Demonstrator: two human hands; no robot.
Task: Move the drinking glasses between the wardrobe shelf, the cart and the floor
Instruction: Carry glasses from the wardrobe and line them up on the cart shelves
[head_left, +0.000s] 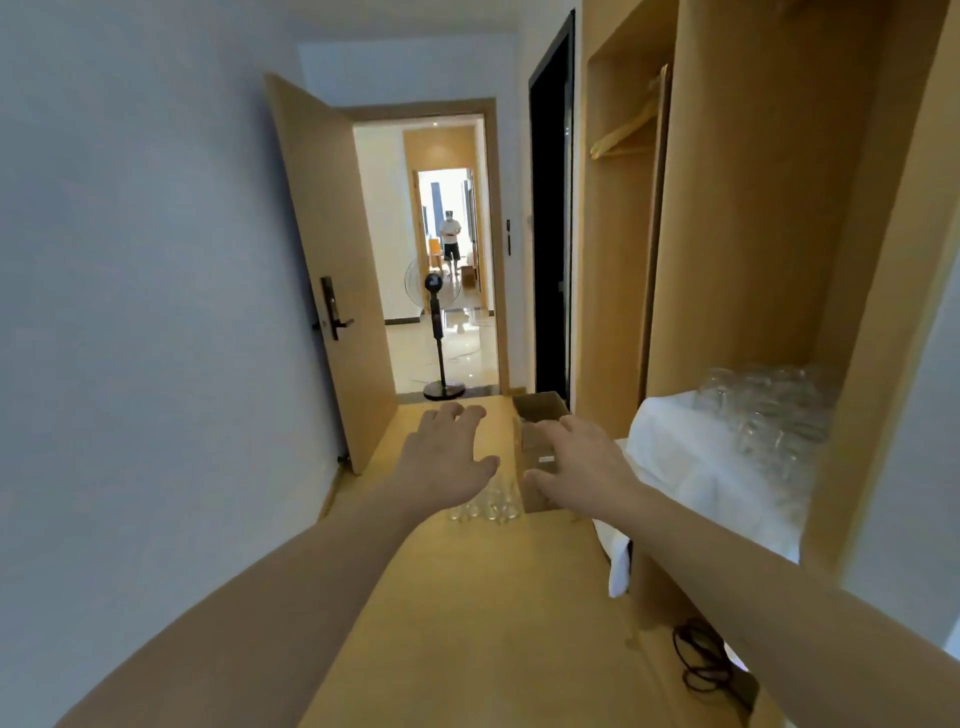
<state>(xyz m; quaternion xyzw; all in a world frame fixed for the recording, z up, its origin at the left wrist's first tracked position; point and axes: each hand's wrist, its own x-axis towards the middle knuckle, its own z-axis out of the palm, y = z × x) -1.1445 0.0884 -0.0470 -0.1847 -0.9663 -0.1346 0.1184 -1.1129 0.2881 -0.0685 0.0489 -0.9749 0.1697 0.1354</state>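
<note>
Head view: left hand (447, 457) and right hand (582, 462) spread, empty, above floor glasses (485, 506) beside cardboard box (540, 441). Lower slowly; grip bodies, not rims.

Two forearms enter from the bottom corners of the head view, both bare along all the length that shows; no sleeve edge or cuff in frame. Left hand (447, 457): seen from the back, no glove, no ring visible, no watch or band at the wrist. Right hand (582, 467): also seen from the back, no glove, no ring visible, wrist bare as well. Fingernails too blurred to make out. Both arms look slender and widen strongly toward the lower edge under the wide-angle lens. No marks, tattoos or bandages can be made out on either arm. Nothing else of the person is in frame.
</note>
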